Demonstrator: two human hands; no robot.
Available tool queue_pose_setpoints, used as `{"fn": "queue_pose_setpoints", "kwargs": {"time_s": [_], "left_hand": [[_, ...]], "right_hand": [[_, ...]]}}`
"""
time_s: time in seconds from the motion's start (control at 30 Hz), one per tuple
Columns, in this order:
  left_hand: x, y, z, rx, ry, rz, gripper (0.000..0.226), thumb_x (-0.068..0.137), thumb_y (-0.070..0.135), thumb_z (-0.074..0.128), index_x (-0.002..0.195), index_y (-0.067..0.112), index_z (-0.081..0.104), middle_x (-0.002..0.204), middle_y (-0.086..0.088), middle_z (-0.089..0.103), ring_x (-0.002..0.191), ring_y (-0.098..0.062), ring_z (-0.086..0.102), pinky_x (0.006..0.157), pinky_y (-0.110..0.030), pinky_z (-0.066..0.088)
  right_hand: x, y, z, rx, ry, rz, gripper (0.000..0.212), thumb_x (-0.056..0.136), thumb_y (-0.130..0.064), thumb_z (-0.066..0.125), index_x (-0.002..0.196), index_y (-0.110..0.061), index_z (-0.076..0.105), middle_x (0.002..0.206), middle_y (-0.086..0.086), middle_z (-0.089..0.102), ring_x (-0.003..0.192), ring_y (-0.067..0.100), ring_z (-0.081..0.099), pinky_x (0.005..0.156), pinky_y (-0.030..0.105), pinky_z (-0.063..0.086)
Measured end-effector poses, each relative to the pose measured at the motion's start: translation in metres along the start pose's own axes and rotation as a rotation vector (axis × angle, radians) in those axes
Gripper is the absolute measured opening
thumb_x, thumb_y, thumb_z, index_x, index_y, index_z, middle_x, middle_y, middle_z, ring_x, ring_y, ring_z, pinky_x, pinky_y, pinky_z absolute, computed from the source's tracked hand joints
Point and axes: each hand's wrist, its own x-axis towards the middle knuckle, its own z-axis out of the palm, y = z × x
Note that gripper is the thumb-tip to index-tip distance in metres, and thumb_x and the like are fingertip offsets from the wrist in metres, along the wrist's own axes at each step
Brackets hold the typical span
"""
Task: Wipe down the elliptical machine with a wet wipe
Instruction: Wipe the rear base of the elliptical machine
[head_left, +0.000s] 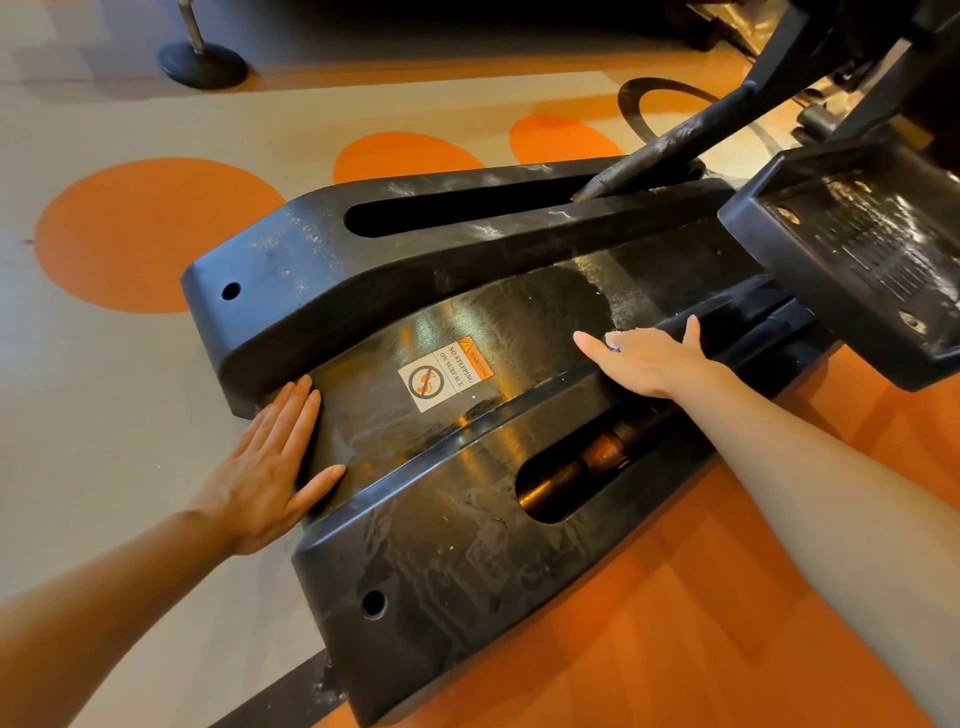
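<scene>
1. Your left hand lies flat on the near end of the machine's centre cover, just left of the warning label. The fingers are straight and together and hold nothing.
2. Your right hand lies palm down on the cover, right of the label, fingers straight.
3. The wipe is under that hand. Only a small white edge shows beside the index finger; the rest is hidden, so its size and fold cannot be told.
4. The cover near the label looks glossy and streaked. Beyond your right hand it shows pale smears.
5. Below the label, a slot in the near side rail shows a brown cylinder. Its ends are hidden inside the housing.
6. Far right of the label, the pedal is cut off by the frame edge.
7. Above the label, the far rail's slot is dark; its interior cannot be made out.
</scene>
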Motion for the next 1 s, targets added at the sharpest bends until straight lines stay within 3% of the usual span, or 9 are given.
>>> {"fn": "queue_pose_setpoints", "kwargs": {"time_s": [0.27, 0.43, 0.53, 0.67, 0.8, 1.0], "left_hand": [[0.001, -0.001, 0.002, -0.010, 0.023, 0.007, 0.100, 0.077, 0.087, -0.003, 0.151, 0.023, -0.020, 0.158, 0.008, -0.028, 0.146, -0.009, -0.026, 0.118, -0.028, -0.009], [0.001, -0.003, 0.004, -0.006, 0.036, 0.015, 0.097, 0.079, 0.086, -0.002, 0.152, 0.024, -0.019, 0.159, 0.009, -0.027, 0.145, -0.006, -0.028, 0.118, -0.028, -0.009], [0.001, -0.004, 0.005, -0.004, 0.040, 0.011, 0.096, 0.079, 0.085, -0.001, 0.152, 0.025, -0.019, 0.159, 0.010, -0.028, 0.144, -0.004, -0.029, 0.118, -0.028, -0.009], [0.002, -0.004, 0.006, -0.006, 0.045, 0.019, 0.097, 0.080, 0.086, -0.002, 0.152, 0.024, -0.019, 0.159, 0.009, -0.027, 0.146, -0.006, -0.027, 0.119, -0.029, -0.008], [0.001, -0.006, 0.008, -0.027, 0.051, 0.013, 0.098, 0.079, 0.088, -0.003, 0.153, 0.025, -0.018, 0.160, 0.009, -0.026, 0.147, -0.008, -0.024, 0.120, -0.030, -0.006], [0.002, -0.007, 0.011, -0.032, 0.076, 0.023, 0.096, 0.081, 0.087, 0.000, 0.153, 0.025, -0.016, 0.161, 0.010, -0.024, 0.148, -0.008, -0.022, 0.120, -0.032, -0.004]], "right_hand": [[0.009, -0.005, -0.014, 0.117, -0.104, 0.091, 0.093, 0.086, -0.081, 0.003, 0.158, -0.023, 0.014, 0.165, 0.007, 0.010, 0.151, 0.031, -0.007, 0.116, 0.053, -0.020], [0.007, -0.014, -0.010, 0.133, -0.143, 0.044, 0.105, 0.079, -0.089, 0.004, 0.158, -0.021, 0.010, 0.165, 0.006, 0.004, 0.149, 0.031, -0.017, 0.117, 0.052, -0.015], [0.007, -0.026, -0.006, 0.083, -0.140, 0.025, 0.123, 0.066, -0.097, 0.000, 0.158, -0.017, 0.012, 0.165, 0.007, 0.007, 0.150, 0.030, -0.015, 0.119, 0.053, -0.013], [0.007, -0.043, -0.013, -0.037, -0.149, 0.014, 0.102, 0.085, -0.082, -0.001, 0.155, -0.013, 0.025, 0.165, 0.011, 0.005, 0.151, 0.028, -0.009, 0.118, 0.048, -0.014], [0.016, -0.049, -0.010, 0.126, -0.103, 0.136, 0.108, 0.083, -0.087, 0.011, 0.157, -0.009, 0.000, 0.165, 0.011, -0.004, 0.151, 0.032, -0.006, 0.120, 0.050, 0.002], [0.025, -0.051, -0.011, 0.302, -0.114, 0.099, 0.099, 0.089, -0.080, 0.013, 0.156, -0.011, -0.012, 0.162, 0.011, -0.021, 0.149, 0.030, -0.017, 0.119, 0.051, -0.004]]}}
